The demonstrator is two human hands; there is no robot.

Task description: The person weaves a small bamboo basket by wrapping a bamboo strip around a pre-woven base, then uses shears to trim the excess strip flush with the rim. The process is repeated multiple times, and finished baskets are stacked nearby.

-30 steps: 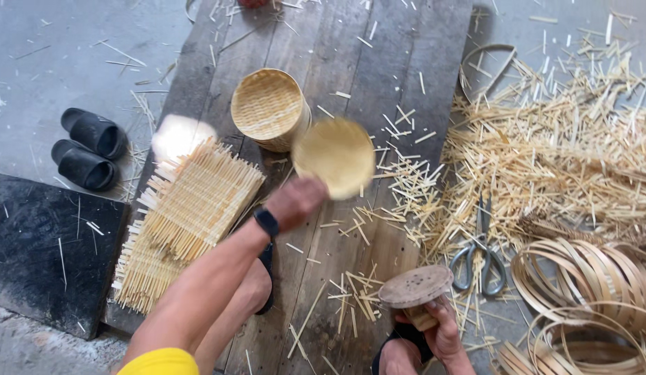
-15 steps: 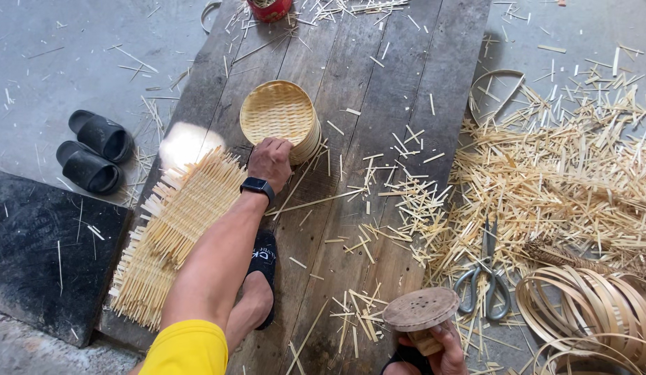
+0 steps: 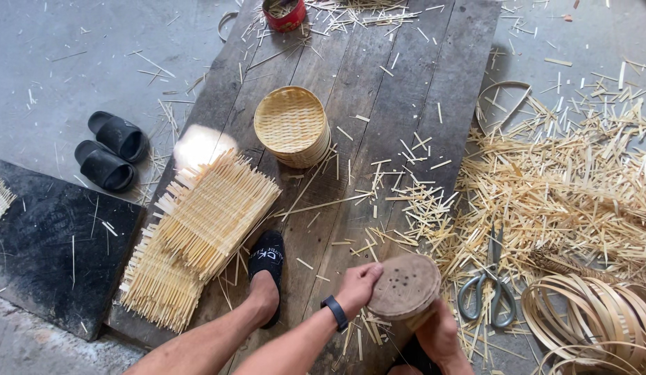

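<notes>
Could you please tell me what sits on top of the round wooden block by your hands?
Nothing lies on the wooden block; its round top shows small holes. The left hand touches its edge. The right hand covers its lower side, so that part is unseen.

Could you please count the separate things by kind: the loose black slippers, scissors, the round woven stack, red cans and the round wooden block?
Loose black slippers: 2
Scissors: 1
Round woven stack: 1
Red can: 1
Round wooden block, both hands on it: 1
Total: 6
</notes>
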